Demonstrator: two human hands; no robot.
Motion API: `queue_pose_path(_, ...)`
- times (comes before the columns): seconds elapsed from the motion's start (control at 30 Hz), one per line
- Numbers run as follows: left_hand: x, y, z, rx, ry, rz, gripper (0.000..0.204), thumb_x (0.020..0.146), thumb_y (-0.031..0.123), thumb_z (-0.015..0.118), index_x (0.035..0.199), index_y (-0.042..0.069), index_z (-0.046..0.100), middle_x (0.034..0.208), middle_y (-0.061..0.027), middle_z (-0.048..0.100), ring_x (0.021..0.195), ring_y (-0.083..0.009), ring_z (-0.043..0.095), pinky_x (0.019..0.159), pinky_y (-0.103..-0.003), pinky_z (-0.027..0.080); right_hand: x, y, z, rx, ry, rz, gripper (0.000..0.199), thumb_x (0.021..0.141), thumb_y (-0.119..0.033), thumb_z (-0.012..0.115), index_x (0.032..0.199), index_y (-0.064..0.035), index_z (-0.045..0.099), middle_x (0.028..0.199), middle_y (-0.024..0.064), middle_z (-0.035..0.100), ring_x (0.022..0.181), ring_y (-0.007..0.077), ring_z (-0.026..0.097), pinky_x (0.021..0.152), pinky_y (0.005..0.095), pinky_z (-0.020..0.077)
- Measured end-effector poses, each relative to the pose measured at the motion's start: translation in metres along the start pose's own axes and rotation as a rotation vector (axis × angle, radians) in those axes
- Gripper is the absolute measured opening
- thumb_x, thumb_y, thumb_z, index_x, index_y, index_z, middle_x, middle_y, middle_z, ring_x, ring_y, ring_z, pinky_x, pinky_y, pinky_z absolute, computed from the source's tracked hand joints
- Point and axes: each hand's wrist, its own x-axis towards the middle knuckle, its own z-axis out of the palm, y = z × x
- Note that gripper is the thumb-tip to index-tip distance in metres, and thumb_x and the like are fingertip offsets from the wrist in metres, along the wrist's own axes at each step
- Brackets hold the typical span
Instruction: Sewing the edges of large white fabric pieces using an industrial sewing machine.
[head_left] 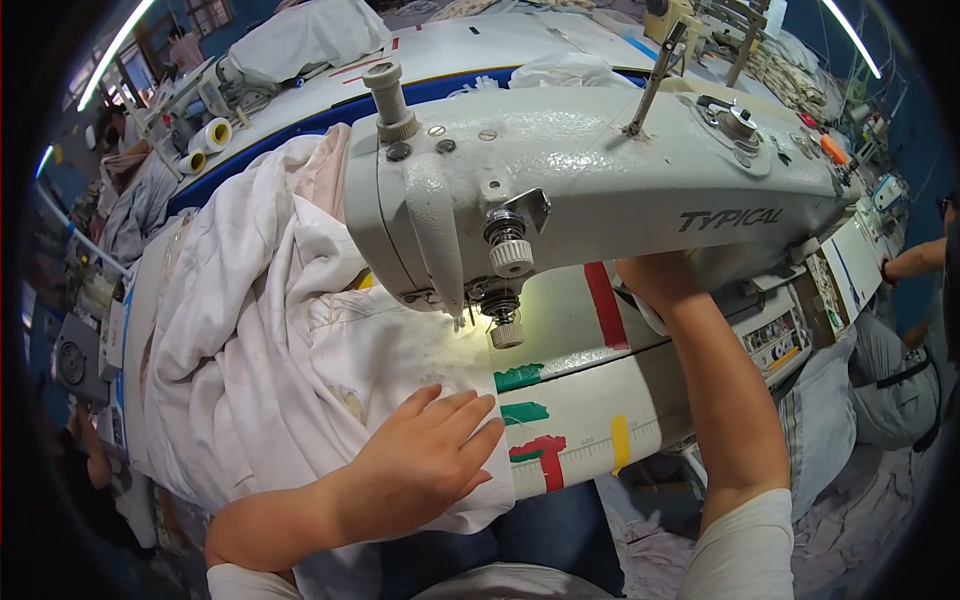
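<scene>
My left hand lies flat, fingers stretched out, on the white cloth near its right edge. The cloth spreads in deep folds over the left of the sewing table. Above it stands a pale grey sewing machine, its lit needle area just beyond my left fingertips. My right forearm reaches up past the table's front edge. The right hand goes in beneath the machine's arm, which hides its fingers. A bit of something white shows beside the right wrist; I cannot make out what it is.
Green, red and yellow tape marks the table by a printed ruler. Right of the machine sits a small parts tray. Thread cones stand at the far left. Another person's arm shows at the right, and cloth lies on the floor.
</scene>
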Motion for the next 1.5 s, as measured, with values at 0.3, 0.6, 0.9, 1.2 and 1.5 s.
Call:
queue_pose_path(0.3, 0.006, 0.004, 0.003, -0.115, 0.018, -0.015, 0.047, 0.074, 0.013, 0.072, 0.116, -0.002, 0.057, 0.121, -0.0193, 0.056, 0.106, -0.0302, 0.058, 0.092, -0.04, 0.046, -0.013, -0.026, -0.029, -0.173, -0.126, -0.068, 0.018, 0.08, -0.003, 0.059, 0.097, -0.0003, 0.06, 0.087, 0.021, 0.061, 0.076, 0.037, 0.061, 0.07, 0.047, 0.0476)
queue_pose_path(0.6, 0.052, -0.018, 0.049, -0.227, 0.29, -0.068, 0.035, 0.08, 0.003, 0.058, 0.114, -0.003, 0.052, 0.101, -0.0174, 0.061, 0.089, -0.0342, 0.062, 0.075, -0.037, 0.052, -0.074, -0.116, -0.057, 0.45, -0.236, -0.203, 0.03, 0.064, 0.0, 0.064, 0.093, -0.0025, 0.058, 0.075, 0.0084, 0.058, 0.067, 0.0272, 0.058, 0.063, 0.0376, 0.0444)
queue_pose_path(0.9, 0.071, -0.036, 0.077, 0.199, 0.298, -0.018, 0.013, 0.072, 0.005, 0.061, 0.083, 0.004, 0.055, 0.083, -0.0097, 0.056, 0.078, -0.0245, 0.061, 0.068, -0.031, 0.052, -0.067, -0.077, -0.097, 0.174, -0.223, -0.112, 0.025, 0.064, 0.003, 0.066, 0.088, -0.0018, 0.062, 0.071, 0.0095, 0.056, 0.066, 0.0286, 0.056, 0.06, 0.0377, 0.0429)
queue_pose_path(1.2, 0.155, -0.048, 0.099, 0.238, 0.418, -0.251, 0.025, 0.074, 0.007, 0.059, 0.098, 0.002, 0.056, 0.095, -0.0124, 0.057, 0.096, -0.0292, 0.058, 0.082, -0.039, 0.05, -0.106, -0.045, -0.158, 0.137, 0.114, 0.343, 0.008, 0.082, 0.008, 0.059, 0.087, 0.0014, 0.061, 0.075, 0.0123, 0.06, 0.068, 0.0245, 0.059, 0.062, 0.0296, 0.0438)
queue_pose_path(1.5, 0.208, -0.011, 0.104, 0.058, 0.303, -0.018, 0.041, 0.09, 0.018, 0.054, 0.129, 0.011, 0.048, 0.141, -0.0108, 0.039, 0.135, -0.0319, 0.034, 0.101, -0.062, 0.031, -0.152, -0.055, -0.184, 0.682, 0.363, 0.495, 0.008, 0.089, 0.002, 0.051, 0.095, 0.0019, 0.057, 0.087, 0.0097, 0.059, 0.08, 0.017, 0.055, 0.075, 0.0284, 0.0437)
